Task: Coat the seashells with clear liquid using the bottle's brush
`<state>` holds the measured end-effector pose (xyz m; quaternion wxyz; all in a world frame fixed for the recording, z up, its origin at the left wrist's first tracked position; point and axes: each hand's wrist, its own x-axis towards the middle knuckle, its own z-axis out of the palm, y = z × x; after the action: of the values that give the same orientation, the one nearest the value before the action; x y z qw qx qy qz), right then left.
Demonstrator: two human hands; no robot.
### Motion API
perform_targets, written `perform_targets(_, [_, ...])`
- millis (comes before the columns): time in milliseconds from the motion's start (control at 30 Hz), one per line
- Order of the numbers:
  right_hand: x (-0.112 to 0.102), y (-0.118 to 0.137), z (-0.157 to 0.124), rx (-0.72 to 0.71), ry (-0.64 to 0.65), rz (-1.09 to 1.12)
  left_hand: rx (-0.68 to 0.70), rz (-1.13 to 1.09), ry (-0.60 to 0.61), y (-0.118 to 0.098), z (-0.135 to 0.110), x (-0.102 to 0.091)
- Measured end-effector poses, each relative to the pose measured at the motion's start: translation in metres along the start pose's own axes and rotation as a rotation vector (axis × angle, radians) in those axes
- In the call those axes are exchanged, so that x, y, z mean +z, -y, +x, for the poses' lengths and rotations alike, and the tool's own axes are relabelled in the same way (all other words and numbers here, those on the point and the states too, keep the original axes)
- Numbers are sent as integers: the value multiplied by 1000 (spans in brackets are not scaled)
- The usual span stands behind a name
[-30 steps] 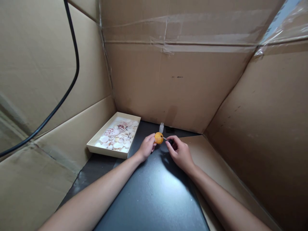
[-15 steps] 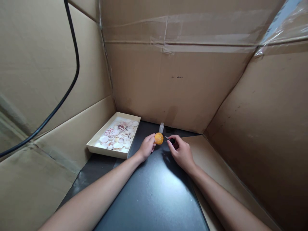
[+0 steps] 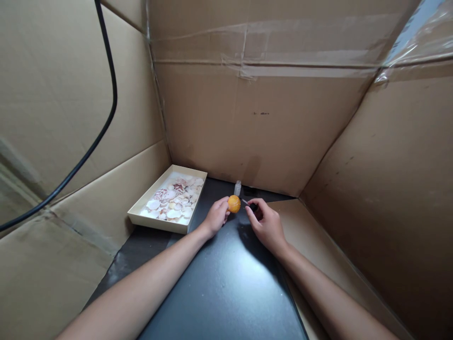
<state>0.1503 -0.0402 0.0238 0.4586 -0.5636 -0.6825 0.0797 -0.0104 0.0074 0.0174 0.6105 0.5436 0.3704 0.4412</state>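
Note:
My left hand (image 3: 217, 217) is closed on the edge of an orange ribbed seashell (image 3: 234, 204), its ribbed face turned up. From the right, my right hand (image 3: 264, 221) pinches the dark cap of a small brush (image 3: 245, 202). The brush's thin tip points left at the shell's right edge; whether it touches I cannot tell. Just behind the shell, a small clear glass bottle (image 3: 238, 188) stands upright without a cap, with something whitish inside.
A cream shallow tray (image 3: 157, 225) holding several pale and reddish shells sits at the left on the dark tabletop (image 3: 219, 288). Cardboard walls (image 3: 269, 127) close in the left, back and right. A black cable (image 3: 109, 113) hangs at the left. A cardboard sheet (image 3: 300, 222) lies at the right.

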Motion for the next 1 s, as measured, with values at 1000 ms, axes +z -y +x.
perform_targets(1000, [0,3,-1,6,-13,80,35,109,22,-8,-4,4])
